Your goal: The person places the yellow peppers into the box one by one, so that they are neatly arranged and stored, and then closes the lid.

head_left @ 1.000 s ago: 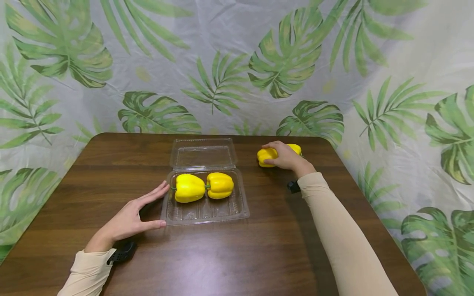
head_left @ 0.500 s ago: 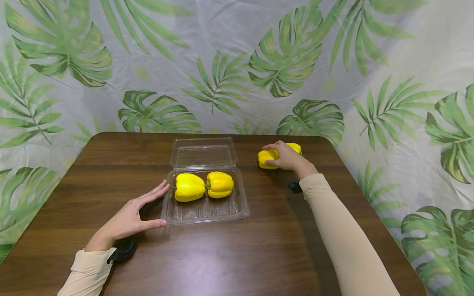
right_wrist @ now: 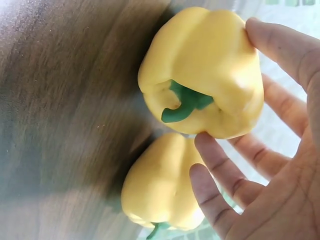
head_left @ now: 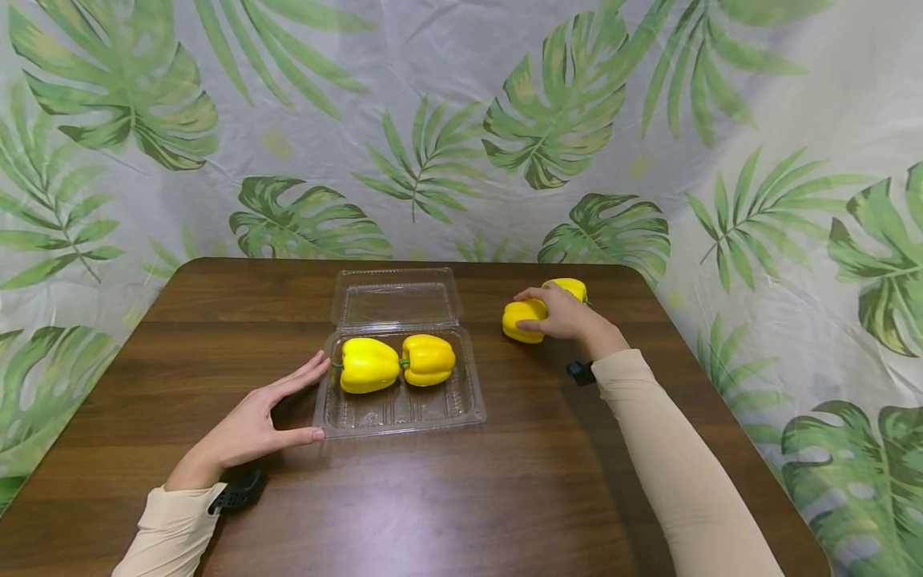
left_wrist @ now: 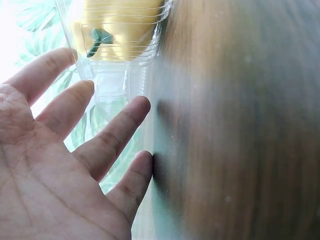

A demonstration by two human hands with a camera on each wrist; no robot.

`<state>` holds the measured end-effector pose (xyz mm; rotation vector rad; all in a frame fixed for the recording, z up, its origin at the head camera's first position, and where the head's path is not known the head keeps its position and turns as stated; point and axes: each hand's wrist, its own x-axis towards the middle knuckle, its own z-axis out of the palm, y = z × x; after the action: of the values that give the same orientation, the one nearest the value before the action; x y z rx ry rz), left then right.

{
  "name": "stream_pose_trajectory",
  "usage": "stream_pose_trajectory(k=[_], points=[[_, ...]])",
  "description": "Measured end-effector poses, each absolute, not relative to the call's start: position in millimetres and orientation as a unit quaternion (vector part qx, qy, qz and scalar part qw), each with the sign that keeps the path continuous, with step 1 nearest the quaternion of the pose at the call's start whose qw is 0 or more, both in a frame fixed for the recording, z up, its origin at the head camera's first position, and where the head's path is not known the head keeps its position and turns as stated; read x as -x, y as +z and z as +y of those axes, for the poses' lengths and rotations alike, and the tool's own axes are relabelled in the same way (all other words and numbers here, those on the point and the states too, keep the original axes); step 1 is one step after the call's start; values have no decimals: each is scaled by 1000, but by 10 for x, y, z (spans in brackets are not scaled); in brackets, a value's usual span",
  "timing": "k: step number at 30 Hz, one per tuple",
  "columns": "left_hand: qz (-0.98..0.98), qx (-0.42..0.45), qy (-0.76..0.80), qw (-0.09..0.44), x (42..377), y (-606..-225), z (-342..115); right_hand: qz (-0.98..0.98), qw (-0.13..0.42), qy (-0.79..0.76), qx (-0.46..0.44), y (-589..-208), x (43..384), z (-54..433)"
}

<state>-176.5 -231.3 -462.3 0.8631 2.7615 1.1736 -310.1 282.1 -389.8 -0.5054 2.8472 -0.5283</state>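
A hinged clear plastic container (head_left: 472,393) lies with its lid back on the table, two yellow bell peppers (head_left: 368,366) end to end in its base. My left hand (head_left: 248,425) spreads straight fingers along the container's left rim; thumb and fingertips are right at the edge. In the left wrist view a green stem (left_wrist: 101,39) shows through the container wall. To the right, my right hand (head_left: 566,312) grips another yellow bell pepper (right_wrist: 205,60) between thumb and fingers. A further yellow bell pepper (right_wrist: 162,185) lies beside it, partly behind the hand in the head view.
The brown wooden table (head_left: 433,497) has a rounded far edge close to a leaf-print curtain (head_left: 433,120). The container's open lid (head_left: 397,298) lies toward that far edge. A dark strap (head_left: 238,491) is worn at the left wrist.
My right hand has moved slightly toward me with the gripped bell pepper, opening a little distance from the one behind. The left hand and container stay still.
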Motion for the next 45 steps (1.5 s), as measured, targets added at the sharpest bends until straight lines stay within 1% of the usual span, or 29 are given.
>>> stream_pose_trajectory(k=[34, 40, 45], points=[[879, -277, 388, 21, 1786, -4624, -2305, 951, 107, -226, 182, -3953, 2759, 2940], [879, -277, 388, 21, 1782, -4617, -2300, 949, 105, -237, 178, -3964, 2692, 2985], [879, -275, 389, 21, 1779, -4618, -2299, 944, 115, -262, 164, -3965, 2640, 3023]])
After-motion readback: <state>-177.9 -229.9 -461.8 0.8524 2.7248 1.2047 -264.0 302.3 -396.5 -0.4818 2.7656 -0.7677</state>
